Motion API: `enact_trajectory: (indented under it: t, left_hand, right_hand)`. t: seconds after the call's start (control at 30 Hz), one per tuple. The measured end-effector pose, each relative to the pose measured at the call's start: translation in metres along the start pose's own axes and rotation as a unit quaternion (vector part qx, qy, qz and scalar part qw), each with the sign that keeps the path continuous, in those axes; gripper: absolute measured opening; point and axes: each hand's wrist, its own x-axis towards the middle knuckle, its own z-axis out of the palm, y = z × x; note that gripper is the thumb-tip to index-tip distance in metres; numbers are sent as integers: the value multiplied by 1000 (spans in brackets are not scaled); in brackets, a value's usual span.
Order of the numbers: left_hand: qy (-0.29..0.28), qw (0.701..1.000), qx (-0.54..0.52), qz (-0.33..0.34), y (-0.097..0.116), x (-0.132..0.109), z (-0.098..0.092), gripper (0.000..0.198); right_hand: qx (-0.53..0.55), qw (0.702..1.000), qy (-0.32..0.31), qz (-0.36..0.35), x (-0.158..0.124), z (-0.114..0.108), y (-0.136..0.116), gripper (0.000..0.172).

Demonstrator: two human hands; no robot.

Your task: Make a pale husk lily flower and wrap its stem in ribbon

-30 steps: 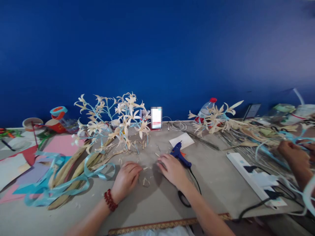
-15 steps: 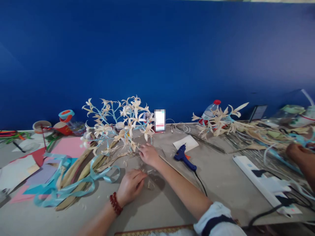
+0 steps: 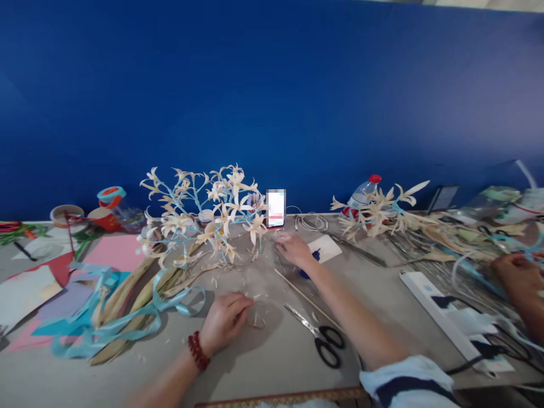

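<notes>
My left hand (image 3: 225, 317), a red bead bracelet on its wrist, rests on the table with its fingers curled together; what they hold, if anything, is hidden. Pale plant scraps (image 3: 256, 319) lie beside its fingertips. Further off, my right hand (image 3: 294, 250) is low over the table, fingers bent and closed, just in front of a propped phone (image 3: 276, 208). I cannot make out anything in its fingers. Under its wrist a blue glue gun (image 3: 305, 273) is mostly covered. Black-handled scissors (image 3: 317, 335) and a thin stick (image 3: 302, 293) lie near my right forearm.
Cream flowers on blue stems (image 3: 221, 209) stand at the back left. Light-blue ribbon (image 3: 127, 334), dried husks (image 3: 123, 294) and coloured paper (image 3: 114, 252) lie left. A power strip (image 3: 446, 317), a second flower bunch (image 3: 378, 209) and another person's hand (image 3: 516, 272) are at right.
My right hand has moved right and away from the loose scraps, now covering much of the glue gun. The scissors, hidden before by my forearm, show. My left hand has stayed nearly still.
</notes>
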Motion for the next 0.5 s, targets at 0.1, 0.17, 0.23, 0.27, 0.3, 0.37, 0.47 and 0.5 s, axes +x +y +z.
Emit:
enact_trajectory:
  t: [0.1, 0.17, 0.23, 0.27, 0.3, 0.37, 0.47, 0.5]
  left_hand:
    - [9, 1000, 1, -13, -1, 0, -2, 21]
    - [20, 999, 2, -27, -2, 0, -3, 19]
    - [34, 999, -5, -42, -3, 0, -3, 18]
    - [44, 998, -13, -52, -4, -1, -4, 18]
    - [58, 996, -22, -64, -5, -1, -4, 18]
    - [96, 991, -31, -87, -8, -1, -6, 17]
    - [165, 978, -20, -122, -13, -2, -11, 16]
    - [188, 973, -14, -133, -15, -1, -13, 16]
  right_hand:
    - [0, 1000, 5, 0, 2, 2, -8, 22]
    - [6, 1000, 13, -7, -1, -1, -17, 23]
    - [18, 999, 18, -26, -9, -4, -29, 24]
    - [26, 999, 16, -41, -15, -6, -36, 25]
    - [36, 997, 11, -60, -22, -7, -43, 24]
    - [54, 993, -8, -102, -40, -8, -58, 21]
    - [67, 989, -28, -128, -72, -2, -77, 18]
    - [68, 989, -30, -129, -82, 1, -82, 19]
